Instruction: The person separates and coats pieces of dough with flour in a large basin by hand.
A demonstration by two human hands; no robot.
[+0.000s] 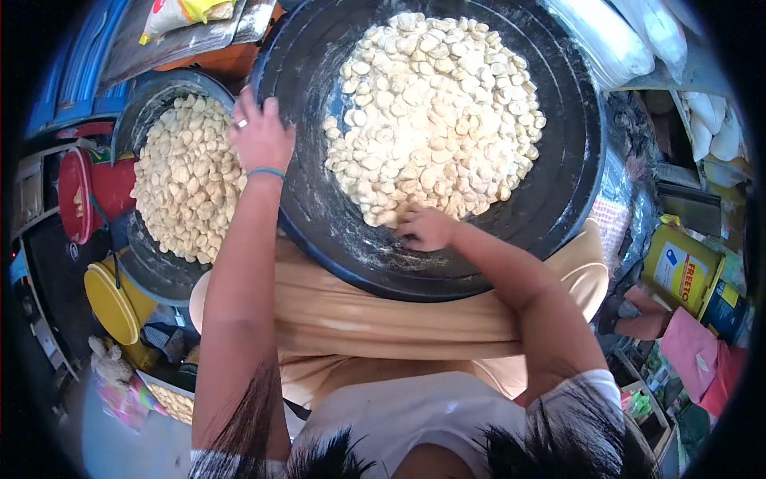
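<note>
A large round black basin rests over my lap, holding a wide heap of small, flat, pale rounds that look like floured dough. My left hand, with a ring and a wristband, lies at the basin's left rim with its fingers spread. To its left stands a second, smaller dark basin, filled with chunkier pale pieces. My right hand is inside the big basin, fingers curled against the near edge of the heap. What lies within those fingers is hidden.
Left of the basins are a red bucket and a yellow pail. A yellow container and pink cloth are on the right. Plastic bags lie at the upper right; a packet sits at the upper left.
</note>
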